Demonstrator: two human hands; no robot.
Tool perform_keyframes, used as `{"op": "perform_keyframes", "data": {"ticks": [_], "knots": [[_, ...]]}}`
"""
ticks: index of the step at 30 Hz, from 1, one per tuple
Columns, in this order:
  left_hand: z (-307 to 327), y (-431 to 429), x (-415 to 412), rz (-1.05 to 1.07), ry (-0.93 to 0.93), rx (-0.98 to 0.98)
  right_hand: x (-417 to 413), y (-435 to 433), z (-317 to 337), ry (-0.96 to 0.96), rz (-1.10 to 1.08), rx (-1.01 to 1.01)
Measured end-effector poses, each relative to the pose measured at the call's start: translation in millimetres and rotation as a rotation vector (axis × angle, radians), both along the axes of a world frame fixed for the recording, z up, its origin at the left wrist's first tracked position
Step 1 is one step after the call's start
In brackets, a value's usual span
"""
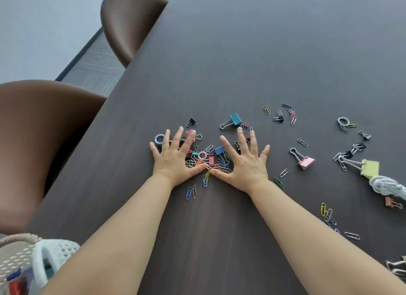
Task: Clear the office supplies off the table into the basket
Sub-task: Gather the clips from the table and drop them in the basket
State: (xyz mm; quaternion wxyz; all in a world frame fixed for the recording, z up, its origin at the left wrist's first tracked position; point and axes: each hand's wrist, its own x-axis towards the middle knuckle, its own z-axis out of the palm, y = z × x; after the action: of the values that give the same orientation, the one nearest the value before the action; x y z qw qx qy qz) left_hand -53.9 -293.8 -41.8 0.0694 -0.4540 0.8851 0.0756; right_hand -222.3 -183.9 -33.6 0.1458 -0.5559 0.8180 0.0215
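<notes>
Head view: we see two bare hands, the left hand [173, 157] and right hand [243, 160], palms down with fingers spread, thumbs nearly meeting, flanking a tangled pile of clips [207, 159] on the dark matte table [241, 53]. Right of the pile lie one pink binder clip [305, 162] and one yellow binder clip [370, 168]; beyond it, one teal binder clip [235, 119]. Near-left of the pile sits one woven basket [24, 259]. Two brown chairs [129, 20] stand further left. We find no legible writing.

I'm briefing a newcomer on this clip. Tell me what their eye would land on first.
Two bare hands, left and right, lie spread flat at the table's centre, thumbs nearly meeting around a heap of clips. More clips are scattered to the right, chiefly a yellow binder clip. A white basket peeks in at bottom left.
</notes>
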Motion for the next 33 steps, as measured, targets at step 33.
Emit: {"op": "perform_keyframes", "data": {"ticks": [33], "knots": [[82.9, 145.4, 106.0, 0.132, 0.58, 0.055, 94.5, 132.9, 77.2, -0.456, -0.272, -0.419]]}}
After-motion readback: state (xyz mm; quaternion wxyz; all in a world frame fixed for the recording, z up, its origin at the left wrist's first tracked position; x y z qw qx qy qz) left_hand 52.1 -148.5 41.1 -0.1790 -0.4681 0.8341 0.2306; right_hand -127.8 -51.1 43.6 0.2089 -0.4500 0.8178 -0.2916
